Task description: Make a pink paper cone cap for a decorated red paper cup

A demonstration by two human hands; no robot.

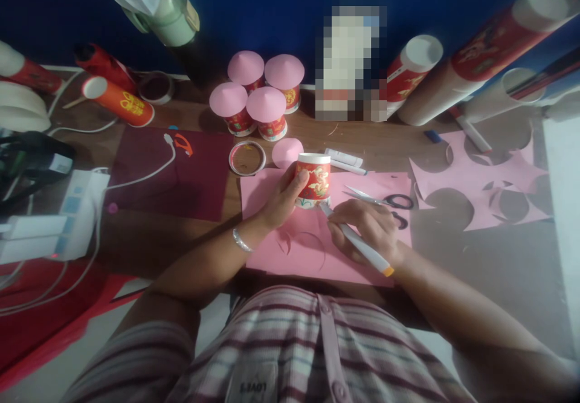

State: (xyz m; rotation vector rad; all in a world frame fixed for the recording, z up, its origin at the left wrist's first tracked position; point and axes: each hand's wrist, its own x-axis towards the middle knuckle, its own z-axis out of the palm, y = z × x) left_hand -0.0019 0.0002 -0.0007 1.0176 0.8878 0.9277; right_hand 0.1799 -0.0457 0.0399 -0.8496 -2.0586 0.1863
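Observation:
My left hand (285, 196) is wrapped round the side of a red paper cup (319, 179) with a white rim and a gold pattern. The cup stands upright above pink paper. In my right hand (365, 226) is a white utility knife (362, 246) with a yellow end. Its blade end is close to the cup's lower edge; I cannot tell whether it touches. Under both hands lies a sheet of pink paper (272, 252). Behind the cup is a pink paper cone (287, 151). Scissors (378, 197) with black handles lie just beyond my right hand.
Several similar cups topped with pink cones (266, 104) stand at the back. A tape roll (247, 158) and markers (347, 160) lie nearer. Pink paper with round cut-outs (484, 179) is at right, near tall paper tubes (435, 92). A power strip (81, 209) with cables sits left.

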